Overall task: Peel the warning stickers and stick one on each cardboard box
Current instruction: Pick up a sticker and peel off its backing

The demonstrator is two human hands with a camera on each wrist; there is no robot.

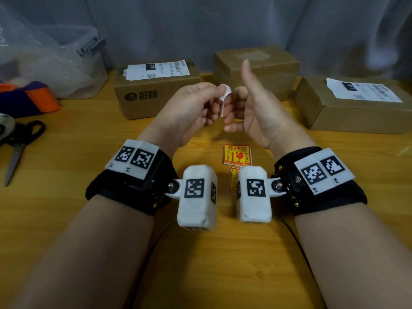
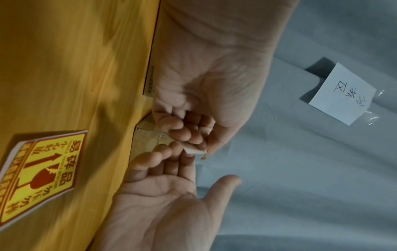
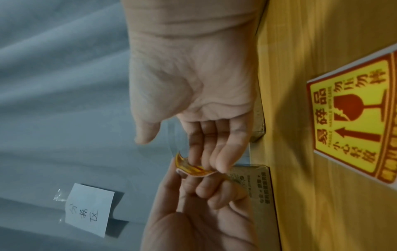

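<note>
Above the wooden table (image 1: 89,219), my left hand (image 1: 219,95) pinches a warning sticker (image 1: 224,98) whose white back faces me. In the right wrist view its yellow and red face (image 3: 191,167) curls between the two hands. My right hand (image 1: 239,94) has its thumb raised and its straight fingers (image 3: 221,152) touching the sticker. A whole sticker (image 1: 237,155) lies flat below the hands, and another (image 1: 233,179) is partly hidden by the wrist camera. Three cardboard boxes stand behind: left (image 1: 156,99), middle (image 1: 256,68), right (image 1: 347,114).
Scissors (image 1: 15,150) lie at the left edge, near an orange and purple bundle (image 1: 29,97) and a clear plastic bin (image 1: 55,59). Grey cloth hangs behind the table with a handwritten paper note (image 2: 341,93) on it. Cables run from both wrist cameras toward me.
</note>
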